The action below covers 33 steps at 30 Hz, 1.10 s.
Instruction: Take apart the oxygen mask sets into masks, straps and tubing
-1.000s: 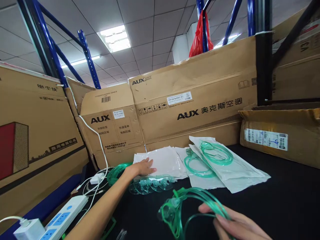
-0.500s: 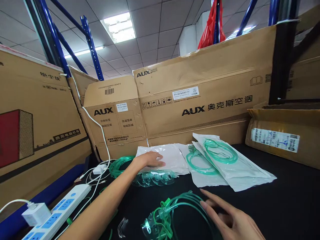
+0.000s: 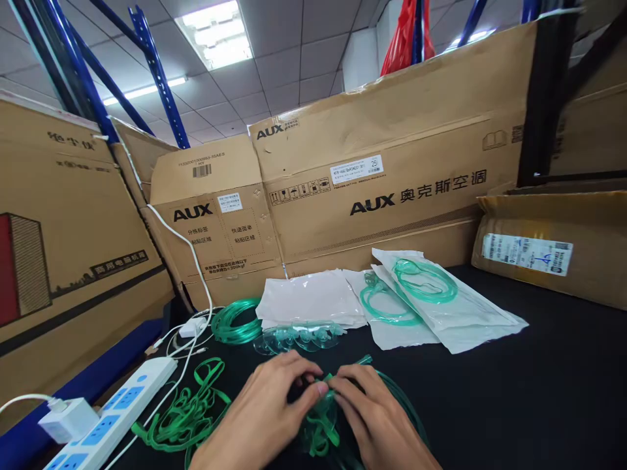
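Close to me on the black table lies a clear green oxygen mask (image 3: 321, 418) with a green strap bunched over it. My left hand (image 3: 277, 408) is closed on its upper left side, thumb and fingers drawn together. From the other side, my right hand (image 3: 369, 408) also grips the mask, its fingertips beside my left thumb. Green tubing (image 3: 409, 405) curves out past my right hand. Most of the mask is hidden by the hands. Beyond them, several clear masks (image 3: 298, 337) lie in a row before a stack of white pouches (image 3: 308, 297).
Tangled green straps (image 3: 183, 414) lie left of my left arm, beside a power strip (image 3: 115, 414) with white cables. Coiled green tubing (image 3: 238, 321) sits farther back. Packed tubing pouches (image 3: 453, 307) lie at the right. Cardboard boxes (image 3: 382, 183) wall in the back.
My left hand has come back from the white pouches to the mask. My right hand has moved left from the tubing onto the mask. The view has shifted slightly.
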{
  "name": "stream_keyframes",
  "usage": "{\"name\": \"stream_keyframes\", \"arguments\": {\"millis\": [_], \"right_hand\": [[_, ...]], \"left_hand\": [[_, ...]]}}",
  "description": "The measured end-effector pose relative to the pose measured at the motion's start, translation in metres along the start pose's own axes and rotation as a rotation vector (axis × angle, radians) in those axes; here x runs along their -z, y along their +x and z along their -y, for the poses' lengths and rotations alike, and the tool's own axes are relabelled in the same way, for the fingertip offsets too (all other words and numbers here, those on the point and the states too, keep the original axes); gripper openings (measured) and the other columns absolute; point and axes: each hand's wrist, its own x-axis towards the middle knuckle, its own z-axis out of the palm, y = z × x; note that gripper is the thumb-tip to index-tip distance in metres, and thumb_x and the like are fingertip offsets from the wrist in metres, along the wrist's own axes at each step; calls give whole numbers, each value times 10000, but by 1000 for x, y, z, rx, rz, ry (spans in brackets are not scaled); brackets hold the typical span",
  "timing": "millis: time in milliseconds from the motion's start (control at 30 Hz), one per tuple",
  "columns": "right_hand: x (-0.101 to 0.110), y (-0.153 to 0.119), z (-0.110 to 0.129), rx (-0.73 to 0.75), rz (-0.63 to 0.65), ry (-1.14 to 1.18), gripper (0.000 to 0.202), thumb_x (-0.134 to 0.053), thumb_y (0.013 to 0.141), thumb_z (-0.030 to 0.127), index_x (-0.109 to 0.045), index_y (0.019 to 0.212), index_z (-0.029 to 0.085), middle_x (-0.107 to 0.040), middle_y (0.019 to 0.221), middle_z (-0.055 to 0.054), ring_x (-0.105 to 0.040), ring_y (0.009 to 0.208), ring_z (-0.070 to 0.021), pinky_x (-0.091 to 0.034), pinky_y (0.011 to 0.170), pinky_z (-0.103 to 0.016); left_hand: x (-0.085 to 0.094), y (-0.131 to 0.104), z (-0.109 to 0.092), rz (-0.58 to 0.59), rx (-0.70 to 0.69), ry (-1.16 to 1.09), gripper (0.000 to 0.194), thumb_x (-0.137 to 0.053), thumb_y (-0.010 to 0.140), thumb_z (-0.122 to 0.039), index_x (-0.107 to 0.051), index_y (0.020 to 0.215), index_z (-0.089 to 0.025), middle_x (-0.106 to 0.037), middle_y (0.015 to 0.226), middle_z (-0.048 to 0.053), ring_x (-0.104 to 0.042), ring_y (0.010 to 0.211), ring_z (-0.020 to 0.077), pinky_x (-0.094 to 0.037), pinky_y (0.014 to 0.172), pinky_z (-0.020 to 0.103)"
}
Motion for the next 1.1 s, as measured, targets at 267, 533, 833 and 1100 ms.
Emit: {"name": "stream_keyframes", "arguments": {"millis": [267,533,833,1100], "right_hand": [[2,-1,-8,-108,147,-80,264,-492,898,41,-672,863,230,-661,914,-36,-655,880,-204,-524,775,-304],[1,1,-8,-146,226,0,239,-533,826,4,-599,795,232,-651,846,3,-624,834,-182,-467,747,-276],[-6,-12,-19,-61,177,-54,208,-494,955,178,-651,863,280,-697,934,-14,-654,929,-206,-510,852,-313],[-3,-23,-17,-53,168,-96,276,-489,986,173,-663,1127,334,-736,1087,9,-694,1020,-177,-550,875,-279]], "left_hand": [[-16,-19,-8,139,213,-90,369,-575,920,-613,-745,1040,-309,-691,1090,45,-608,1092,297,-423,934,327],[-5,0,-2,416,287,-207,284,-556,877,-465,-726,880,-238,-590,738,-20,-519,717,184,-352,608,249],[3,22,-11,568,190,1,450,-230,991,-376,-555,733,-203,-592,752,8,-539,745,180,-395,673,265],[2,3,5,590,-36,312,262,-243,971,-230,-481,863,-210,-634,1016,53,-568,958,212,-449,892,313]]}}
